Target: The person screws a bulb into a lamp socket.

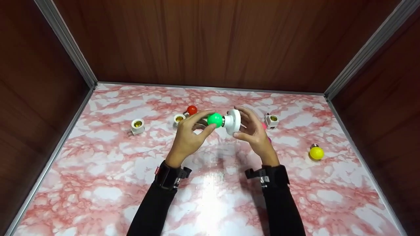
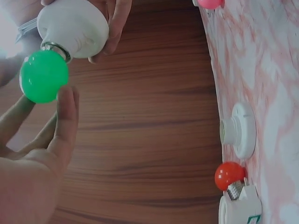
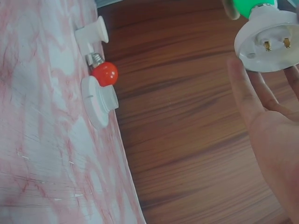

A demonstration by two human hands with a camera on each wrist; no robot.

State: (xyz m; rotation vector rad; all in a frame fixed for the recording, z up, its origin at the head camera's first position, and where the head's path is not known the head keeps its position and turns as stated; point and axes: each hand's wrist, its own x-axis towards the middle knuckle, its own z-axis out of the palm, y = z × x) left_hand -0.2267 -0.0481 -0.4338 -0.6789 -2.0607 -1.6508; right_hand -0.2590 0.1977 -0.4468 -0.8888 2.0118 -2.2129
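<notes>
Above the table, my left hand [image 1: 189, 136] pinches a green light bulb [image 1: 215, 120] between thumb and fingers. The round white lamp socket [image 1: 233, 122] is held by its wide base in my right hand [image 1: 256, 132]. Bulb and socket are joined end to end, lying sideways, with part of the bulb's metal cap showing at the socket's mouth. In the left wrist view the green bulb [image 2: 44, 76] has fingertips at its lower side. Two brass contacts show inside the hollow underside of the socket [image 3: 268, 58] in the right wrist view.
Behind my left hand lie a red bulb [image 1: 192, 109] and a white socket [image 1: 179, 118]. A plug-in socket [image 1: 137, 126] stands left, another [image 1: 271, 121] right. A yellow bulb [image 1: 316, 153] lies far right. Pink and purple bulbs are partly hidden behind my right hand. Wood-grain walls enclose the table.
</notes>
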